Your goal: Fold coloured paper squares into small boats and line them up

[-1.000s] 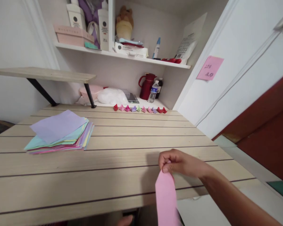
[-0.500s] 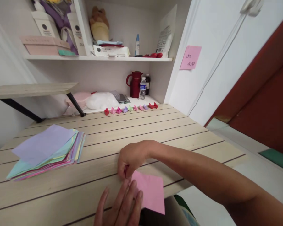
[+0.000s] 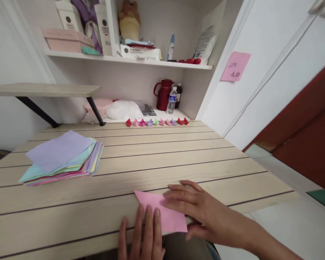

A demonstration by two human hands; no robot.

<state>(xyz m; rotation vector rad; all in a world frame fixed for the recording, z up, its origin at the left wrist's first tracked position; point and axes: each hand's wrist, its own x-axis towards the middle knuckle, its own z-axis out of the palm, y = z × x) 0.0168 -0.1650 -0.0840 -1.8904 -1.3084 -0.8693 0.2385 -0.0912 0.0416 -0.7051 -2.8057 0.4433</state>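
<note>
A pink sheet of paper [image 3: 174, 219] lies near the front edge of the table, with a pointed corner at its upper left and another at its lower right. My left hand [image 3: 144, 233] rests on its near left part, fingers stretched out. From the right, my right hand [image 3: 199, 207] lies with extended fingers on the paper's right side, and its thumb is apart, close to the lower right corner. Part of the sheet is hidden under both hands, so I cannot tell how it is folded.
To the left lies a stack of coloured paper [image 3: 61, 151], a purple sheet on top. Several small folded paper pieces [image 3: 150, 122] stand in a row along the back. Behind them are a red jug [image 3: 164, 95] and a water bottle [image 3: 172, 101]. A small raised shelf [image 3: 43, 89] stands back left.
My right hand has gone from a closed fist at the paper's upper left to lying outstretched at its right. The paper's visible outline has changed to a slanted shape. The view has shifted.
</note>
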